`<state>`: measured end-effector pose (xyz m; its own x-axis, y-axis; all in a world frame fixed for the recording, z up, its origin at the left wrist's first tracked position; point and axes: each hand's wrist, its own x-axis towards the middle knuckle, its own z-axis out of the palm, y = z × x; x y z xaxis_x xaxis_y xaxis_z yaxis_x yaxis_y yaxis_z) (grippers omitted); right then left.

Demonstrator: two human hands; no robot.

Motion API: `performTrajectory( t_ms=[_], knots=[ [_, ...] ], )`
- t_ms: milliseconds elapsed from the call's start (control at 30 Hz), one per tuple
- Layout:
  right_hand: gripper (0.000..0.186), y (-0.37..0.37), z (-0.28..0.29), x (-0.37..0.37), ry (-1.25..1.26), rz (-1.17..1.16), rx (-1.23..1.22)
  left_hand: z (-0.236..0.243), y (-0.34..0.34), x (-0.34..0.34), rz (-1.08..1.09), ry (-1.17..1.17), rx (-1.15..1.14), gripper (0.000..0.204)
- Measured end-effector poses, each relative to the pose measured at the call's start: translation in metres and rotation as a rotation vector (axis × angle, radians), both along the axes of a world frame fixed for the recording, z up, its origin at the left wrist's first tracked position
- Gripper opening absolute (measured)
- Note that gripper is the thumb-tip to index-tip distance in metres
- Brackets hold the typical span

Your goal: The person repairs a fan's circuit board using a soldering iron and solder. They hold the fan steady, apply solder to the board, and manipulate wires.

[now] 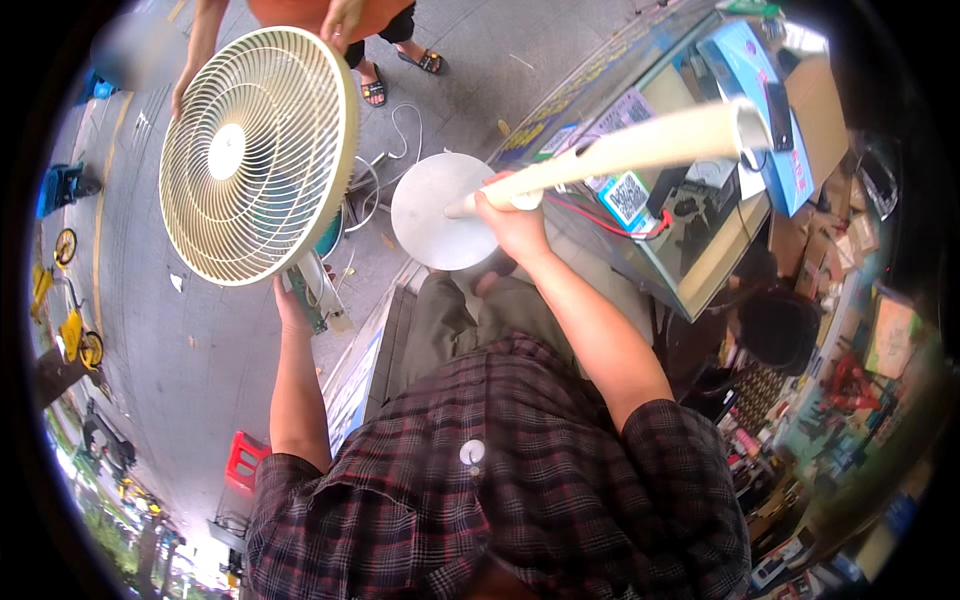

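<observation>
My right hand [516,220] is wrapped round the cream pole [640,145] of a fan stand, just above its round grey base [440,212]. The pole is tilted, its hollow top end toward the upper right. On the left is a cream fan head [255,155] with a round wire cage, apart from the pole. My left hand [290,305] is at the fan's lower housing [312,290], below the cage; its fingers are mostly hidden behind it. Another person's hands [343,22] also touch the cage from the far side.
A glass display counter [690,265] stands at the right, with a blue box [755,115], a phone [778,115] and printed code cards on it. A white cable [375,185] trails over the pavement. A red stool [245,460] is at lower left. The other person's sandalled feet [375,88] are ahead.
</observation>
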<state>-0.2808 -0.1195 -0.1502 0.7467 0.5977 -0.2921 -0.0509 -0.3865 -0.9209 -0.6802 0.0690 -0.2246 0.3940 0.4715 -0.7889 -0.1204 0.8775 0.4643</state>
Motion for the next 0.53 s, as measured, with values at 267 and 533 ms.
performTrajectory(
  t_ms=[267, 533],
  knots=[
    [0.025, 0.110, 0.025, 0.058, -0.043, 0.145, 0.037, -0.052, 0.022, -0.049, -0.020, 0.084, 0.049, 0.094],
    [0.025, 0.187, -0.001, 0.116, -0.135, 0.151, 0.078, -0.050, 0.038, -0.071, 0.000, 0.234, 0.035, 0.091]
  ],
)
